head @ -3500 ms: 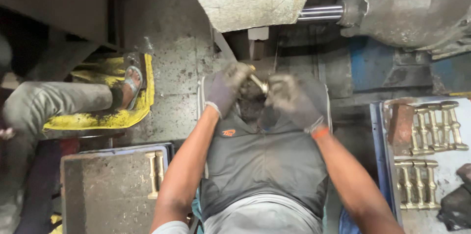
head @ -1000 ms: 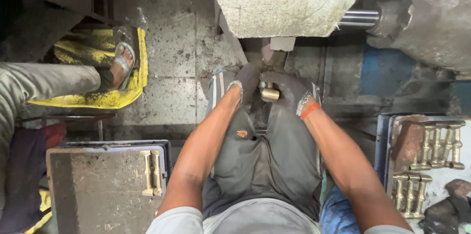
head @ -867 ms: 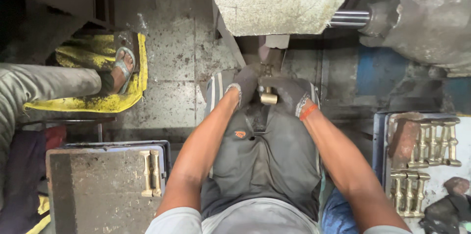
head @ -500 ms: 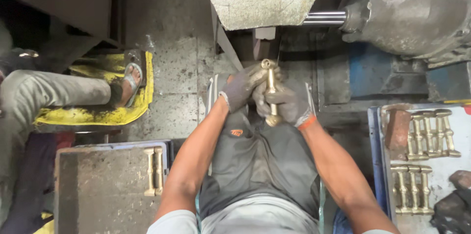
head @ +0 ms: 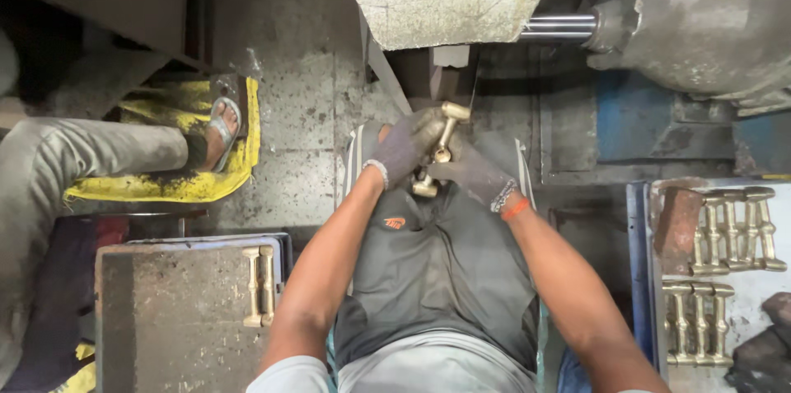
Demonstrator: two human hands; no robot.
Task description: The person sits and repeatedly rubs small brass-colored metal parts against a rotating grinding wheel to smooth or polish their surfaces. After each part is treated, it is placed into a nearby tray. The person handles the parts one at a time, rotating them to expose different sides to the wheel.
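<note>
As before, brass fitting (head: 437, 148) in both hands.

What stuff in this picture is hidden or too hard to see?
Head view only:
- Middle of the brass part: covered by the gloved left hand and right hand.
- Brass pieces in the right tray: some cut off by the picture's edge.
- The other person: only a leg and sandalled foot show.

In the middle of the frame, both hands meet on a brass rod (head: 437, 150). Two rods (head: 258, 286) lie on a box at lower left. Many rods (head: 725, 232) lie in a tray at right.
</note>
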